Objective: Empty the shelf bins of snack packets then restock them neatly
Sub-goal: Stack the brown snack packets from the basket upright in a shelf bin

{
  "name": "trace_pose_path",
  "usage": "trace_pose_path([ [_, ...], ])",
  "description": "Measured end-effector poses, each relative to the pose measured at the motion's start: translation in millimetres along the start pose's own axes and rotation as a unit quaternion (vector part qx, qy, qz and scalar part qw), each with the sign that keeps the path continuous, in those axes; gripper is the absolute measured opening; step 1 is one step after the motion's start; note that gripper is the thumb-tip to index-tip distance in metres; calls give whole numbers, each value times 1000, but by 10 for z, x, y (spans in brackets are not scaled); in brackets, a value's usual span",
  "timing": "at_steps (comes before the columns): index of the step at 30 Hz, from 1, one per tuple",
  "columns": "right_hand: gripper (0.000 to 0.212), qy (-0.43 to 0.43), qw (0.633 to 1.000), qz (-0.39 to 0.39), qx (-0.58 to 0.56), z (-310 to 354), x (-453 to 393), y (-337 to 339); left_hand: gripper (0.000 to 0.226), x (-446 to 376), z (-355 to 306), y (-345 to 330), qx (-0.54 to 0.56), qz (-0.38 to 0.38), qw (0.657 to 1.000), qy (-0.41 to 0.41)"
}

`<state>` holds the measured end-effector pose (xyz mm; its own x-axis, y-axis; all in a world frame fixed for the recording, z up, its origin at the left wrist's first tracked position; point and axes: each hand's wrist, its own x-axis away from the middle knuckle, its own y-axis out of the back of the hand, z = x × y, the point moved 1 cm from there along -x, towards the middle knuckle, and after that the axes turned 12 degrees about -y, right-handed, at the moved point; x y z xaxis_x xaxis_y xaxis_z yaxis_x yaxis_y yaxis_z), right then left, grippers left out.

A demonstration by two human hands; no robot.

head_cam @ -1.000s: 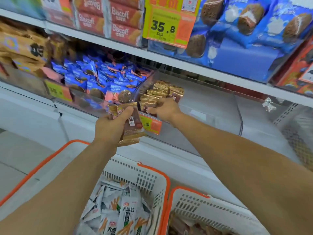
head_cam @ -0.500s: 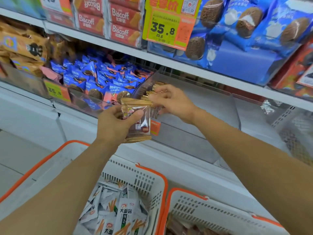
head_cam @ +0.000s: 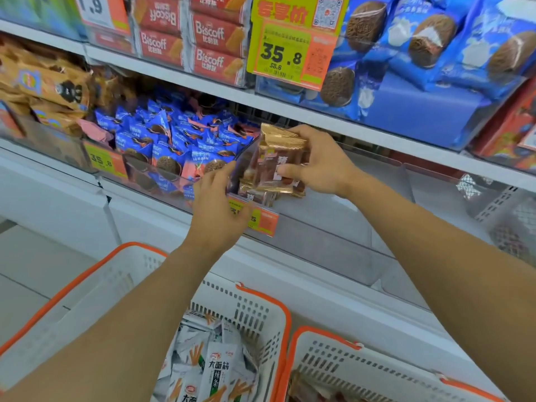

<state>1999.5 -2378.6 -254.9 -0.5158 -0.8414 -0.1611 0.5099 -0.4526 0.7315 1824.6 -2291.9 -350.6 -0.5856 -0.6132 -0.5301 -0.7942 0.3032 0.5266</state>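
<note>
Two white baskets are seen below: the left basket (head_cam: pixel 252 311) holds white packets, kept out of the bin. The left hand (head_cam: pixel 216 204) is curled at the clear bin (head_cam: pixel 333 216), apparently steadying its front edge; whether anything is pinched cannot be told. A small stack of brown snack packets (head_cam: pixel 275 166), perhaps three or four, is gripped by the right hand (head_cam: pixel 320 162) and lowered into the bin's left corner, probably so rows start neatly.

I see my right hand (head_cam: pixel 319 166) gripping a stack of brown-and-gold snack packets (head_cam: pixel 275 166) at the left end of the clear shelf bin (head_cam: pixel 333 248). My left hand (head_cam: pixel 216 201) touches the bin's front edge beside them. Two white baskets (head_cam: pixel 255 311) sit below, holding packets.
</note>
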Motion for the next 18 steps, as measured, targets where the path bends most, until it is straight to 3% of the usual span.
trace_pose_path([
  [5, 52, -145, 985, 63, -65, -91, -105, -269, 69, 3, 127, -66, -40, 6, 999, -5],
  [8, 51, -214, 954, 151, -146, -196, -177, -494, 68, -10, 114, -98, -50, 1, 999, -12],
  [10, 55, -250, 941, 167, -154, -222, -176, -533, 69, -24, 110, -105, -53, -3, 998, -14],
  [16, 20, -208, 962, 99, -146, -200, -105, -292, 66, -22, 101, -129, -92, -15, 995, -42],
  [18, 18, -179, 975, 63, -115, -195, -79, -177, 64, -35, 80, -141, -98, -22, 992, -74],
])
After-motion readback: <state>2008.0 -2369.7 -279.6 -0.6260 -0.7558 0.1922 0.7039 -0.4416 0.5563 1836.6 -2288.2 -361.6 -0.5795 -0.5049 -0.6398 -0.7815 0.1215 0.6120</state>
